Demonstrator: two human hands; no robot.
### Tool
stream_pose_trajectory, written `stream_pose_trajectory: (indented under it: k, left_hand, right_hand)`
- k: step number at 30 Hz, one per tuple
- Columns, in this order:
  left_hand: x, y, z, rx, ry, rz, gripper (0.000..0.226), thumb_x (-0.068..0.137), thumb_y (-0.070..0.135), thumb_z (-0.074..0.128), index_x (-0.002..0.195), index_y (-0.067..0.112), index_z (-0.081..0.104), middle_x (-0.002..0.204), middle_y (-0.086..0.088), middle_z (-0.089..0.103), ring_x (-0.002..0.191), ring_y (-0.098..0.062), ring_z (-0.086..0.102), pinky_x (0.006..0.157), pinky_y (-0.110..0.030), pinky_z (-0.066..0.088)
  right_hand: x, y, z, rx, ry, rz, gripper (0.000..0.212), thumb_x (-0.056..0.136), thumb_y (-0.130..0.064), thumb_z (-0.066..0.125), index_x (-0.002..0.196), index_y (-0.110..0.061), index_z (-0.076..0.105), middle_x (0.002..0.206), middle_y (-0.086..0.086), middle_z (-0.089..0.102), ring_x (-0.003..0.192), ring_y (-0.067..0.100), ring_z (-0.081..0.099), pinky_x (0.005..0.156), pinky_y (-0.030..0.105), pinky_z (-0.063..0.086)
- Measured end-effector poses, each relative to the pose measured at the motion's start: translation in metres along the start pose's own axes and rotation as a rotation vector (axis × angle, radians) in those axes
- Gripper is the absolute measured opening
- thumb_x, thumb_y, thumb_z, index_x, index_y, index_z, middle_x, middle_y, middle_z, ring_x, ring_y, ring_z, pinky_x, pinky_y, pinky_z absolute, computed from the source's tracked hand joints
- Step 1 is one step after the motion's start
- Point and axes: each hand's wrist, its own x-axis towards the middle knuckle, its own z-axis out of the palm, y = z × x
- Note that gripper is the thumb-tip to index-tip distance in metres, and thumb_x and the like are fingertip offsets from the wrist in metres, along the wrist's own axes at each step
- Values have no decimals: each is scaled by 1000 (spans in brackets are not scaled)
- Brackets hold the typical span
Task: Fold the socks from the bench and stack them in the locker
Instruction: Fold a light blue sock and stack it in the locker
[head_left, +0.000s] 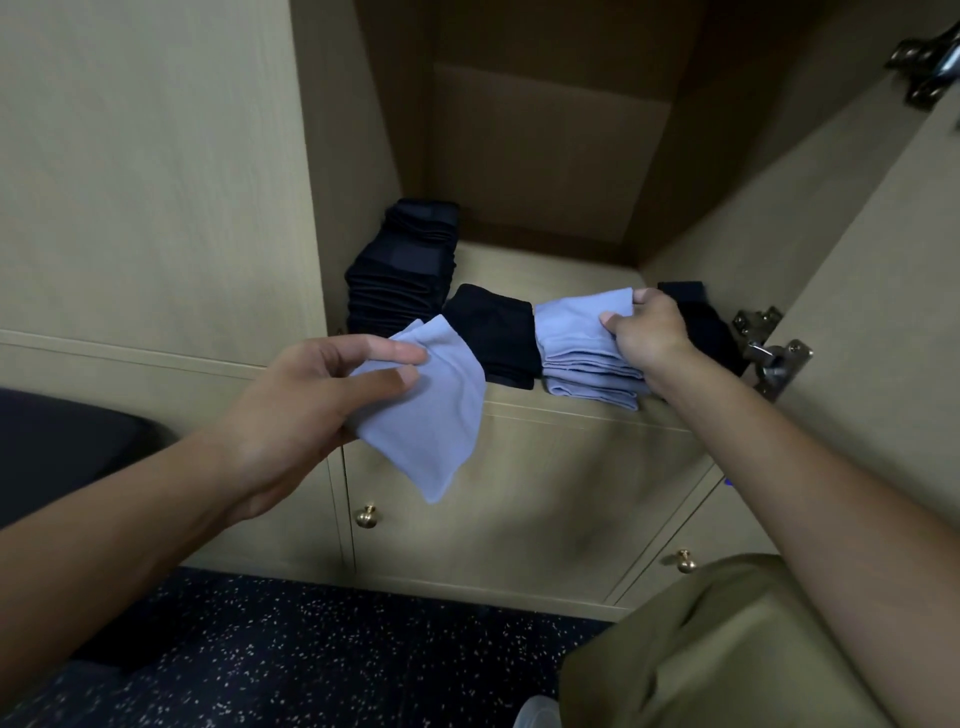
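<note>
Held sock (431, 410): pale blue, folded flat, pinched at its upper left corner, hanging just in front of the locker's front edge, lower end loose and pointing down.
Left hand (311, 410): thumb under, fingers over the corner; a light pinch, likely enough to keep the fold closed while carrying.
Blue pile (587, 358): folded pale blue socks stacked at the front of the shelf, right of centre; probably the target for the held one, being the same colour.
Right hand (649, 338): fingers curled over the top layer's far right edge, thumb at its near side; seemingly lifting or steadying that layer so the pile stays square (which of the two is unclear).
Black pile (493, 332): short stack touching the blue pile's left side, just behind the held sock.
Tall dark pile (405, 270): many dark folded socks against the left wall, further back.
Far-right dark sock (696, 317): behind the right hand, mostly hidden.
Locker (550, 260): open, shelf holding all piles sorted by colour.
Door (857, 286): swung right, hinge (769, 348) near the right wrist.
Bench (62, 441): dark padded edge at left; no socks seen on it.
Stage: folding done for this sock, placing still ahead.
Risk: loose lower end could unfold or snag the black pile on the way across.
</note>
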Motion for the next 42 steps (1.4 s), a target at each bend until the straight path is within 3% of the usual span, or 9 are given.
stream_pose_trajectory:
  k: [6,10,19,23,27,30,34,38,42]
  left_hand:
    - [0,0,1,22,-31,-9,24,95,14,65,117,13,75,115,-2,77,109,-15,72,90,-27,60]
    - [-1,1,3,26,-25,-21,24,95,13,66,117,12,74,115,-3,77,109,-17,73,95,-35,55]
    - [-1,1,0,52,24,6,28,87,10,74,114,16,75,113,-3,77,103,-22,74,86,-37,61]
    - [-1,2,-5,52,55,49,33,85,4,76,113,21,72,111,-10,75,93,-23,74,76,-35,60]
    - [0,2,-10,85,62,95,44,79,5,83,111,29,67,109,-18,73,90,-27,72,78,-46,54]
    - [2,3,-11,159,79,151,45,88,2,76,116,33,62,103,-13,75,92,-30,72,78,-46,54]
    - [1,5,-10,227,72,204,54,92,-1,69,126,38,54,97,-6,77,90,-20,73,75,-32,56]
    - [0,7,-7,228,-4,232,66,92,-4,68,135,43,50,100,-8,77,97,-25,73,84,-40,58]
    - [-2,9,-5,196,-58,255,66,92,-6,66,137,40,50,103,-8,77,98,-24,73,86,-36,58]
  right_hand:
    - [-5,-1,-6,-159,23,-80,64,99,-22,65,154,-9,36,149,14,50,138,31,47,107,30,38]
    - [-11,-3,-8,-348,28,-230,66,99,-38,63,155,-13,39,157,15,40,145,33,37,115,38,34]
    - [-19,4,11,-899,-436,-257,66,105,-61,12,164,-31,5,172,5,-2,158,23,-5,125,41,-4]
    - [-33,-9,5,-800,-286,-368,66,106,-60,18,163,-29,14,171,7,13,158,26,8,125,42,2]
    - [-62,-34,3,-347,-164,-518,50,106,-51,42,148,-26,49,151,-1,50,144,19,39,120,40,27]
    - [-93,-53,7,78,-324,-491,21,101,-33,62,115,-20,71,117,-7,72,111,6,63,100,23,47]
    - [-116,-64,10,199,-563,-529,15,93,-12,72,107,-6,71,105,5,75,91,2,68,83,11,48]
    - [-118,-62,13,204,-696,-408,33,91,-20,75,122,-18,62,114,-4,73,99,6,69,90,22,53]
    - [-117,-64,8,132,-772,-293,42,94,-41,68,131,-26,58,112,-9,75,92,-2,69,73,13,46]
